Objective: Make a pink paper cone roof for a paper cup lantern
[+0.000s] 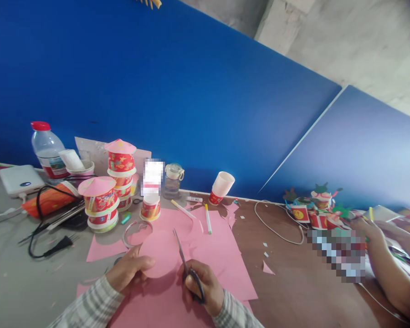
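My left hand (131, 269) pinches the left edge of a round pink paper disc (160, 255), thumb on top. In my right hand (203, 284) is a pair of scissors (181, 250) with dark handles; the blades point up and away, just right of the disc, and look nearly closed. Large pink paper (222, 269) lies under both hands. Beyond the disc stands a red and yellow paper cup (150, 207), with a roll of tape (125, 234) to its left. Two markers, one of them yellow-capped (208, 219), rest on the paper.
Stacked cup towers with pink cone roofs (97, 189) stand at the left, near a bottle (48, 148), a black plug (59, 246) and cables. A glass jar (172, 182) and stacked cups (221, 187) stand by the blue partition (191, 91). Another person's arm (386, 259) is at the right.
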Available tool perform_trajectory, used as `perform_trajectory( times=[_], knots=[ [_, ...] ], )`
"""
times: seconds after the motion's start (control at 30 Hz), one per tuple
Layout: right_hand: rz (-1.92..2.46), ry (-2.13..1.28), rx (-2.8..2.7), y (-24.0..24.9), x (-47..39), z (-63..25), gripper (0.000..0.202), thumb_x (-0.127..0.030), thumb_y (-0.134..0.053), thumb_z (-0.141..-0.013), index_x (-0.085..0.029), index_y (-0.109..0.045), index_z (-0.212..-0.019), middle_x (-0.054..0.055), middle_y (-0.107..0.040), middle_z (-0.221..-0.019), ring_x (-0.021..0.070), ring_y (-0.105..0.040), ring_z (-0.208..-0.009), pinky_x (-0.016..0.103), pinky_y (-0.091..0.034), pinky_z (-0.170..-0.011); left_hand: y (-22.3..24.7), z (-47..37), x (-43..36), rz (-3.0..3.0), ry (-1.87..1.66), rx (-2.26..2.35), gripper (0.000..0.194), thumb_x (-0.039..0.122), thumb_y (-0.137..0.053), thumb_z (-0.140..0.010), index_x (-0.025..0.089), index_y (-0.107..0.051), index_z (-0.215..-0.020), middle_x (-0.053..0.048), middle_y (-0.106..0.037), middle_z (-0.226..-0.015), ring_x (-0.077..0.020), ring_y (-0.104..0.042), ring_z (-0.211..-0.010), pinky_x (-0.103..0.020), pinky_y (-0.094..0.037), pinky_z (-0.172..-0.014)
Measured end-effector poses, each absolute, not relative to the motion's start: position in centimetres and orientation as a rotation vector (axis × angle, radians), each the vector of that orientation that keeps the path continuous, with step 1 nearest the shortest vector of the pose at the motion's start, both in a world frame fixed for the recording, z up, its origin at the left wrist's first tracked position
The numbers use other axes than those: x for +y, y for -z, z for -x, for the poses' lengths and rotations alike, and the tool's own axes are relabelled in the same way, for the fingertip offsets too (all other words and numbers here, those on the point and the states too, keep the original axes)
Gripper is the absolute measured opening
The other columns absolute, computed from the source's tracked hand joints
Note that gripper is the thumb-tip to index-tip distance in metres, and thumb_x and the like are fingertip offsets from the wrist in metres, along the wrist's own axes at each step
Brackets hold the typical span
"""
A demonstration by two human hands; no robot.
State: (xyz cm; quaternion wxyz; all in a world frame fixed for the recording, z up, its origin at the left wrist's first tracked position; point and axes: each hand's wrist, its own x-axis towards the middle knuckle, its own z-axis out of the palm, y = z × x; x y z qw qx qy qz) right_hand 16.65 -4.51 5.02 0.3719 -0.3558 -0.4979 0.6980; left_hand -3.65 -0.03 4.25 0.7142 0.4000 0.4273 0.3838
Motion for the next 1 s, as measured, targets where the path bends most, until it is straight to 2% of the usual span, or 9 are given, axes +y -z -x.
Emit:
perform_trajectory(
  times=[0.5, 0.77, 1.0],
  knots=[
    [0.932, -1.766, -1.295, -5.4, -4.5, -16.5, 0.046, -0.055, -0.066, -0.063, -0.014, -0.061, -0.085, -0.006, -0.051, -0.039, 0.0086, -0.045, -0.031, 0.015, -0.03, -0.035, -3.3, 4.0, 0.3, -0.883, -0.87, 0.975, 0.027, 0.041, -0.066, -0.035, 0.022, -0.046, -0.036, 0.011, -0.043, -0.02, -0.0048, -0.029, -0.019, -0.019, -0.022, -0.023],
    [0.949, -1.751, -1.32, -4.9, -4.7, -16.5, 0.044, -0.052, -0.065, -0.066, -0.014, -0.061, -0.086, -0.005, -0.053, -0.041, 0.0079, -0.045, -0.032, 0.014, -0.03, -0.036, -3.3, 4.1, 0.6, -0.875, -0.843, 0.972, 0.026, 0.042, -0.066, -0.036, 0.022, -0.049, -0.038, 0.012, -0.04, -0.018, -0.004, -0.026, -0.017, -0.018, -0.021, -0.022],
    [0.974, -1.741, -1.325, -4.8, -4.7, -16.4, 0.045, -0.055, -0.064, -0.065, -0.015, -0.06, -0.086, -0.006, -0.052, -0.041, 0.0085, -0.044, -0.032, 0.015, -0.031, -0.037, -3.2, 4.2, 0.5, -0.871, -0.857, 0.962, 0.028, 0.041, -0.066, -0.037, 0.022, -0.046, -0.034, 0.011, -0.039, -0.018, -0.0039, -0.027, -0.017, -0.019, -0.025, -0.024]
  ],
)
